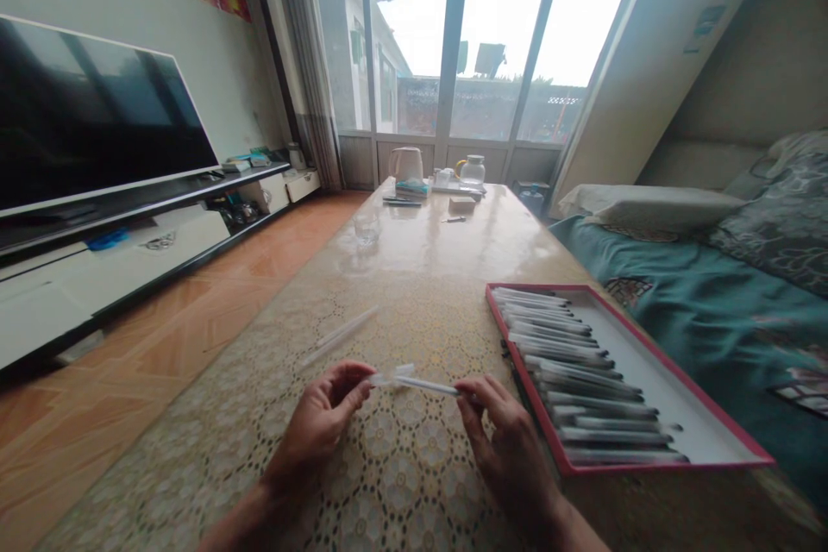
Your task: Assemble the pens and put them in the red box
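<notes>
Over the near part of the table, my right hand (495,418) pinches one end of a slim whitish pen (427,385) that points left. My left hand (327,410) is closed, with thumb and forefinger on a small clear plastic piece (383,379). That piece lies close to the pen's left end; whether the two touch I cannot tell. Beyond my left hand, long thin clear strips (342,335) lie on the tablecloth. To the right of my right hand stands a shallow red-rimmed box (718,423) with several pale pens (582,371) with dark ends laid side by side.
A patterned cloth (401,483) covers the long table. Farther back are a clear glass (366,228), a small brown box (461,205), a pinkish kettle (406,164) and a glass jug (473,170). A teal-covered sofa (673,293) borders the right side.
</notes>
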The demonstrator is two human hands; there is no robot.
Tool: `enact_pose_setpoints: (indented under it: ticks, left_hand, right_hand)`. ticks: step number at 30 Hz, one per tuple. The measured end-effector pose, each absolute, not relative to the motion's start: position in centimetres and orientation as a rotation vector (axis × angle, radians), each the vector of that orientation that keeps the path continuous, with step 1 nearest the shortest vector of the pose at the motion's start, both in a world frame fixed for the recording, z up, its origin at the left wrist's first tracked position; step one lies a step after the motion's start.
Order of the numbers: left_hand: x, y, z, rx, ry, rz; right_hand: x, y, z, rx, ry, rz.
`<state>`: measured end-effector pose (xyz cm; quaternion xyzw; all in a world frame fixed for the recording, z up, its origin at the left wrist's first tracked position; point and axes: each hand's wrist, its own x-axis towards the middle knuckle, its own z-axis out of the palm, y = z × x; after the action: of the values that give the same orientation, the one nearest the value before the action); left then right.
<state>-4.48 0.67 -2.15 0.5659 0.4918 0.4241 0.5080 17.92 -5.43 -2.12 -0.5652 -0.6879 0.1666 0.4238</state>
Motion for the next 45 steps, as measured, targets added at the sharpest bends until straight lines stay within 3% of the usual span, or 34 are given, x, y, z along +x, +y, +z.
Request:
enact_pose_setpoints:
  ticks: [22,33,37,45]
  left_hand:
    - [-4.4,0.2,-1.3,1.388,1.049,0.835]
    - [-3.5,-0.7,-1.9,1.263,0.897,0.809]
    - [-3.6,-0.8,-2.1,1.291,0.889,0.82]
    - [-3.3,-2.2,-1.0,1.504,0.907,0.887]
  right_hand:
    - [18.7,-5.1,-2.1,-1.422,-1.912,0.282]
    - [17.7,-5.7,-1.3,-1.454,-2.401,-0.065]
    - [17.6,-5.8,-1.9,-1.488,-2.35,0.073]
    - [18.7,-5.7,-0.9,-1.379,-1.992,0.837]
